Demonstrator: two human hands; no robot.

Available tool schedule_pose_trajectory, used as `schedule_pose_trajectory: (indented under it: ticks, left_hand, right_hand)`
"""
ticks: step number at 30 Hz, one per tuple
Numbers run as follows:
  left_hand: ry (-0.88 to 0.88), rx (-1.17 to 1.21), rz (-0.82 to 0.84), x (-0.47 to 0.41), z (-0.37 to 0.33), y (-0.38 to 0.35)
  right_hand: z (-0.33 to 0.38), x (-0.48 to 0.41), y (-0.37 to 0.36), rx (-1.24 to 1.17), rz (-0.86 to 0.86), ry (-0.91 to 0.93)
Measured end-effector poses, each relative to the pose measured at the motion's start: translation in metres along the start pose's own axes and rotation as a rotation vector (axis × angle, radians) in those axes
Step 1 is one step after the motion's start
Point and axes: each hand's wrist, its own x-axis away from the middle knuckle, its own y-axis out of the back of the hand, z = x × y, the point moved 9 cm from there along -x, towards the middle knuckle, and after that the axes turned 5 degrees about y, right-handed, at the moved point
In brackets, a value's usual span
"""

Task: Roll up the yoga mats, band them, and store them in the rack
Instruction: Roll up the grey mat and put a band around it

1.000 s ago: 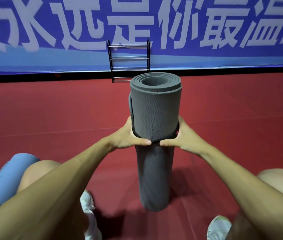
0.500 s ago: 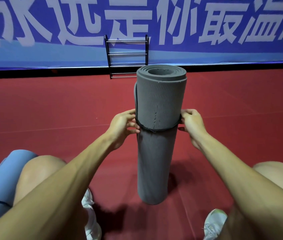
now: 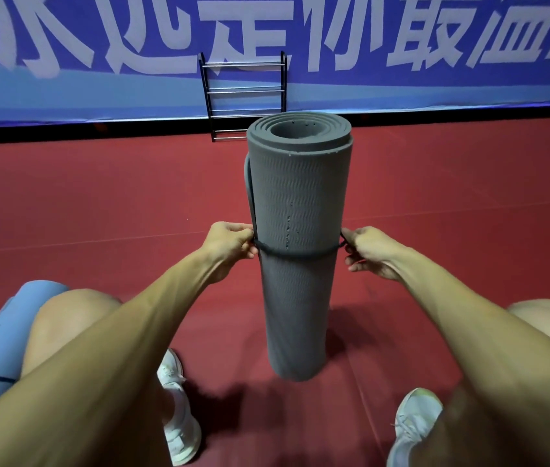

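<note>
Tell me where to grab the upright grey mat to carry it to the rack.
Grip the grey mat just below the black band, one hand from each side. It stands upright and is narrowest there, while its unbanded top flares loose.

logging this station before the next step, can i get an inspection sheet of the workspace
surface: red floor, bare around the work
job's things: grey mat rolled, standing on end; black band around its middle; blue mat rolled, lying by the left knee, with a dark band around it; rack at the wall, no mats in it
clutter: nothing seen
grippers: left hand and right hand each pinch the band at the grey mat's sides
cables: nothing seen
surroundings: blue banner with white lettering behind the rack
</note>
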Motion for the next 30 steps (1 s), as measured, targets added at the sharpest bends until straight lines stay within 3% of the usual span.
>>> schedule_pose_trajectory:
  ticks: [11,16,19,24,30]
  left_hand:
    - [0.069,-0.091,-0.069,-0.024,0.062,0.001]
    - [-0.015,-0.215,-0.036,-0.03,0.042,-0.011]
    - [-0.126,-0.07,-0.038,-0.019,-0.001,-0.018]
    - [-0.175,0.136,0.062,0.015,-0.074,-0.022]
    - [-0.315,-0.121,0.196,0.056,-0.093,-0.037]
  right_hand:
    - [-0.058,-0.024,-0.026,0.082,-0.048,-0.155]
    - [-0.058,-0.028,-0.019,0.104,-0.069,-0.161]
    - [-0.035,-0.029,0.004,0.124,-0.223,-0.043]
    - [0.047,-0.007,0.027,-0.171,-0.329,0.241]
    - [0.113,0.025,0.025,-0.27,-0.263,0.562]
